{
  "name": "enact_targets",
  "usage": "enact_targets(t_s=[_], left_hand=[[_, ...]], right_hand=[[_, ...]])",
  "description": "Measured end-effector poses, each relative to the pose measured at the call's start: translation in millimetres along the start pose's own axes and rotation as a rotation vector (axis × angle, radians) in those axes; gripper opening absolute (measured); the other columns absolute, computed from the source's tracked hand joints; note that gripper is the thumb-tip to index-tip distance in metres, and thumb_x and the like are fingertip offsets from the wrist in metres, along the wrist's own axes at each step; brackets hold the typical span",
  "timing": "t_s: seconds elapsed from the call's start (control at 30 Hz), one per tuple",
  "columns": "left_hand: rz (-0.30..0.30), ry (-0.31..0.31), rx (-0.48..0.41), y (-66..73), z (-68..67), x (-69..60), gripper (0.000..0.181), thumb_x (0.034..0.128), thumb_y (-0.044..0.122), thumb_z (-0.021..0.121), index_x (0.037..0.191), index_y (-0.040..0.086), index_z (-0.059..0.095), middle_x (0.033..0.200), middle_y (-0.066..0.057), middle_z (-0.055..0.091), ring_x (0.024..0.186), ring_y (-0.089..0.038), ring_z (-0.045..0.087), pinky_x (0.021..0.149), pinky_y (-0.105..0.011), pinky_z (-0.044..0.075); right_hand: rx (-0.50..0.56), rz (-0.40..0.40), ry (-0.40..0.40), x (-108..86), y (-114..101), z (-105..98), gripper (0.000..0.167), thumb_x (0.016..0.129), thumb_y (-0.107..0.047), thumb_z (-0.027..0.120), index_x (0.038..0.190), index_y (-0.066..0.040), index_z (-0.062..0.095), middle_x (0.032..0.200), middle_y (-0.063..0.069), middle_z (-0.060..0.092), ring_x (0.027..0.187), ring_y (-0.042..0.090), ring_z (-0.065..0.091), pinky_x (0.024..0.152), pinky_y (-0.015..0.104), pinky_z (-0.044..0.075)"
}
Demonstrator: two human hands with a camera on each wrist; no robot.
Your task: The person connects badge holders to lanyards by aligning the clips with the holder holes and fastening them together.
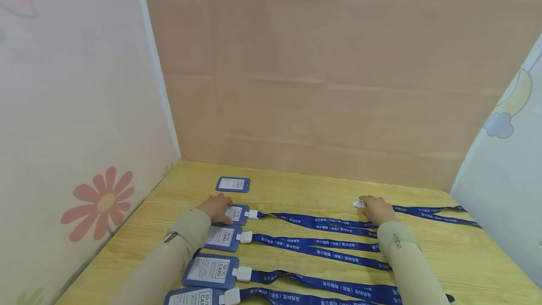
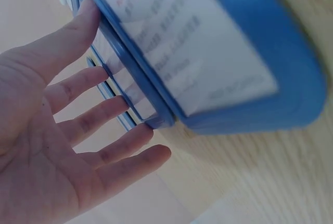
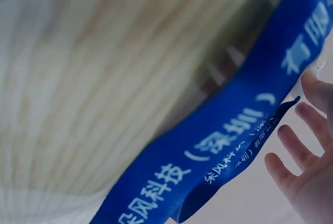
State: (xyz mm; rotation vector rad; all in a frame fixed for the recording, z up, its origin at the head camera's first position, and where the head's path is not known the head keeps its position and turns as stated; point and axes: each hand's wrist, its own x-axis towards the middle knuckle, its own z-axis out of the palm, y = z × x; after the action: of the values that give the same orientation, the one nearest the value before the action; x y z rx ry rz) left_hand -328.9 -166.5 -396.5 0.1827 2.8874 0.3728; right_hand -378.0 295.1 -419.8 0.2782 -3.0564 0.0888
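Note:
My left hand (image 1: 217, 208) lies over the left end of a blue badge holder (image 1: 237, 214); its white clip joins it to a blue lanyard (image 1: 313, 220). In the left wrist view the fingers (image 2: 93, 117) are nearly straight, and thumb and fingertips touch or nearly touch the holder's edge. Farther right, my right hand (image 1: 377, 209) pinches the white clip end (image 1: 359, 204) of another blue lanyard (image 1: 427, 211), whose straps trail rightward. The right wrist view shows this printed strap (image 3: 223, 125) close up, with the thumb hidden. Beyond the left hand lies a loose badge holder (image 1: 233, 184) without a lanyard.
Nearer me, more badge holders with lanyards lie in a row: one (image 1: 223, 238), another (image 1: 211, 269) and a third (image 1: 195, 297) cut off by the frame. My right forearm passes above their straps. A brown panel (image 1: 317, 84) backs the wooden table (image 1: 296, 189).

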Motion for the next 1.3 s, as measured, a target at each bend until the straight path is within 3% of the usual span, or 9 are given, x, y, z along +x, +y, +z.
enact_targets(t_s=[0.47,0.8,1.0,1.13,1.3], left_hand=[[0.033,0.005,0.041,-1.0,1.5,-1.8,0.052,0.0719,0.027,0.079,0.115,0.007,0.06,0.112,-0.014,0.059,0.104,-0.034,0.056,0.097,-0.05,0.044],[0.065,-0.041,0.042,-0.4,-14.0,-4.9,0.051,0.0741,0.03,0.077,0.115,0.005,0.06,0.115,-0.015,0.06,0.108,-0.035,0.057,0.098,-0.05,0.044],[0.098,0.031,0.008,-5.7,-25.8,3.9,0.051,0.0829,0.031,0.069,0.122,0.001,0.055,0.123,-0.025,0.053,0.115,-0.045,0.05,0.098,-0.056,0.042],[0.045,0.096,-0.068,-17.6,-23.4,17.0,0.054,0.0858,0.028,0.065,0.128,-0.002,0.049,0.135,-0.031,0.041,0.123,-0.051,0.04,0.102,-0.06,0.037],[-0.007,0.135,-0.078,-35.6,-11.4,31.5,0.056,0.0886,0.026,0.06,0.133,-0.003,0.044,0.14,-0.029,0.038,0.126,-0.05,0.037,0.105,-0.059,0.034]], right_hand=[[-0.016,-0.005,-0.008,-2.5,7,-10,0.025,0.088,-0.012,0.062,0.105,0.007,0.062,0.092,0.019,0.062,0.082,0.034,0.058,0.073,0.053,0.051],[-0.05,-0.091,0.119,2.0,5,-35,0.026,0.087,-0.01,0.062,0.107,0.008,0.06,0.092,0.021,0.06,0.08,0.032,0.058,0.07,0.049,0.052],[-0.038,-0.119,0.174,1.3,4,-40,0.025,0.087,-0.009,0.062,0.106,0.007,0.061,0.09,0.019,0.059,0.077,0.03,0.058,0.067,0.046,0.053],[-0.001,-0.114,0.177,-0.5,1,-40,0.025,0.088,-0.008,0.061,0.108,0.007,0.061,0.091,0.018,0.058,0.078,0.029,0.057,0.069,0.046,0.052],[0.041,-0.106,0.175,-3.6,-6,-41,0.024,0.09,-0.009,0.059,0.109,0.006,0.061,0.094,0.019,0.058,0.08,0.029,0.057,0.072,0.048,0.052]])
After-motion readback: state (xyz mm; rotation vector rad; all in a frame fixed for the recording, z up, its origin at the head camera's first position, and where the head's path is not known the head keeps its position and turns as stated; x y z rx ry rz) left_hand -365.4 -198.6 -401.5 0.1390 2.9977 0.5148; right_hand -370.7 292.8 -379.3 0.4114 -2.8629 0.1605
